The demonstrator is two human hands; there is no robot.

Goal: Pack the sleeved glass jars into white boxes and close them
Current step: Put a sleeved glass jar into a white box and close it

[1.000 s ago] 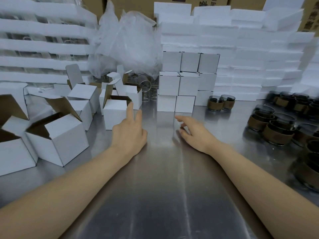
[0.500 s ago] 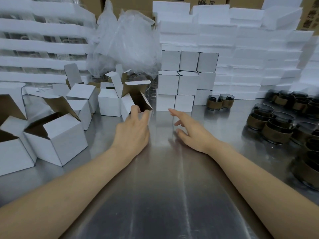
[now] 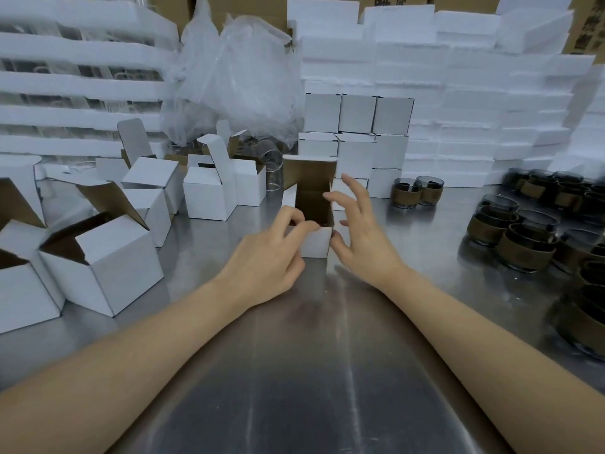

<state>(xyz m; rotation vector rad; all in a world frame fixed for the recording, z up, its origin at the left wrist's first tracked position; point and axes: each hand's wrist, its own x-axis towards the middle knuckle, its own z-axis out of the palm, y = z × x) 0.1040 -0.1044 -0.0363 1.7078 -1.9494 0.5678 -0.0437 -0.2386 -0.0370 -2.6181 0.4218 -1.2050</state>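
An open white box [image 3: 314, 242] with a brown inside stands on the steel table [image 3: 311, 371] in the middle, its lid flap up at the back. My left hand [image 3: 265, 257] pinches the box's near left rim, thumb and fingers curled over the edge. My right hand [image 3: 360, 231] is at the box's right side with fingers spread, fingertips at the right rim. Two sleeved glass jars [image 3: 417, 191] stand behind to the right. Many more sleeved jars [image 3: 523, 237] crowd the right of the table.
Several open white boxes [image 3: 101, 267] sit on the left. A stack of closed white boxes [image 3: 357, 139] stands behind the middle, with a clear plastic bag [image 3: 239, 80] and bare glass jars [image 3: 273, 172] beside it. White foam trays [image 3: 458, 93] line the back.
My left hand has pulled one open box from the left group to the table's middle and now pinches its rim. My right hand has lifted off the table to the box's right side.
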